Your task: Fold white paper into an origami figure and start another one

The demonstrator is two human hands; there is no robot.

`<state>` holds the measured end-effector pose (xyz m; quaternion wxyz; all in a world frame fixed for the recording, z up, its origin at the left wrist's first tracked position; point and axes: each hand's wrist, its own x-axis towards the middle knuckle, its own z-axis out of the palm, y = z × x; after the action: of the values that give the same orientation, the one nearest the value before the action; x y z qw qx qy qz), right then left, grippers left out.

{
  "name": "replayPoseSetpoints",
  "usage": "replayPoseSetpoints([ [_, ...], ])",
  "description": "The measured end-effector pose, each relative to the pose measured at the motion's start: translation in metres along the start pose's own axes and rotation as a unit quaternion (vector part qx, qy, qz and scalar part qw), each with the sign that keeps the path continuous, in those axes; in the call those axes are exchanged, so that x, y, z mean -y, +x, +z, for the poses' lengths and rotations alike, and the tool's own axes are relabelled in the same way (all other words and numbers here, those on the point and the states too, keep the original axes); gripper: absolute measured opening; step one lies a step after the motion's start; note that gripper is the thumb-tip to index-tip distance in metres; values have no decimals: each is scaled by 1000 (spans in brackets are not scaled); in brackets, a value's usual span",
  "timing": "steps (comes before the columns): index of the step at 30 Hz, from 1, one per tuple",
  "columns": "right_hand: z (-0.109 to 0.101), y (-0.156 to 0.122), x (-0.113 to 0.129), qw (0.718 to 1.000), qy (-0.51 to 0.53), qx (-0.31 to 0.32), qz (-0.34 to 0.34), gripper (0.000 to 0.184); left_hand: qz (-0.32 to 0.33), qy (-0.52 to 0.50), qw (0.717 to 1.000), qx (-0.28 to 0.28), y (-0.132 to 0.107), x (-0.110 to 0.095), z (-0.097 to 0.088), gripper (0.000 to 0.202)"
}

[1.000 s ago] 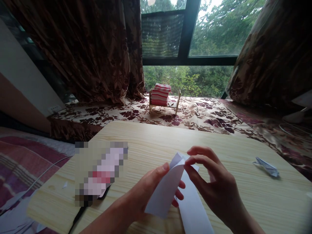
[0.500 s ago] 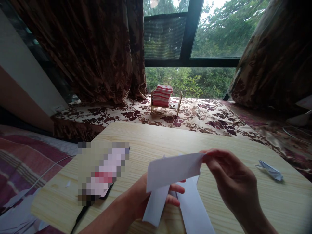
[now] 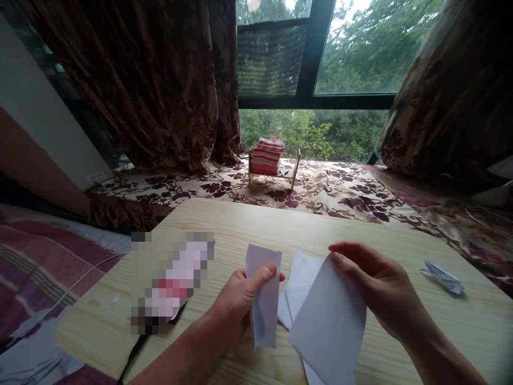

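My left hand (image 3: 240, 302) is closed around a narrow white paper strip (image 3: 264, 310), its thumb pressed on the front. The strip stands roughly upright over the table. To the right, my right hand (image 3: 372, 283) pinches the top corner of a wider white paper sheet (image 3: 331, 321), which hangs at a slant. Behind and partly under that sheet, more white paper pieces (image 3: 302, 275) lie on the table, overlapping one another. Farther right, near the table edge, rests a small folded paper piece (image 3: 444, 279).
The pale wooden table (image 3: 248, 219) carries a blurred-out phone (image 3: 176, 283) with a black cable (image 3: 138, 350). On the patterned window ledge (image 3: 340, 187) behind stands a small wooden rack (image 3: 296, 166) with folded red-and-white cloths (image 3: 266, 156). Paper scraps (image 3: 32, 353) lie at lower left.
The strip in my left hand has swung from lying across to upright. My right hand has let go of the piece it pinched and now holds up a wider sheet.
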<state>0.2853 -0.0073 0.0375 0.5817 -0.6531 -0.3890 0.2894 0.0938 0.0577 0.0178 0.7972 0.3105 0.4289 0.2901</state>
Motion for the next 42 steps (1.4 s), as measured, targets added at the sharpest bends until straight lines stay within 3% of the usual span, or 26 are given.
replayPoseSetpoints([
  [7, 19, -10, -8, 980, -5, 192, 48, 36, -1, 42, 998, 47, -8, 2, 4, 35],
  [11, 26, -14, -11, 970, 20, 235, 52, 35, -11, 51, 995, 89, -11, 3, 4, 29],
  [15, 23, -10, -13, 982, -14, 188, 23, 34, -51, 3, 994, 95, -9, 1, 5, 29],
  [19, 13, 1, -25, 980, -145, 126, -46, 34, -46, -66, 996, 47, -5, -6, 7, 32],
  [24, 5, 8, -35, 909, -343, 82, -224, 27, -13, -98, 995, 6, -5, -13, 7, 32],
  [26, 8, 5, -30, 882, -352, 42, -312, 25, -25, -100, 994, 33, -7, -13, 7, 39],
  [28, 14, -2, -22, 873, -315, 27, -372, 23, -55, -95, 991, 80, -9, -12, 8, 52],
  [33, 34, -23, -9, 882, -241, 92, -394, 37, -144, -26, 977, 157, -10, -7, 8, 87],
  [42, 40, -26, -12, 877, -252, 115, -392, 40, -185, 40, 968, 168, -3, 4, 2, 97],
])
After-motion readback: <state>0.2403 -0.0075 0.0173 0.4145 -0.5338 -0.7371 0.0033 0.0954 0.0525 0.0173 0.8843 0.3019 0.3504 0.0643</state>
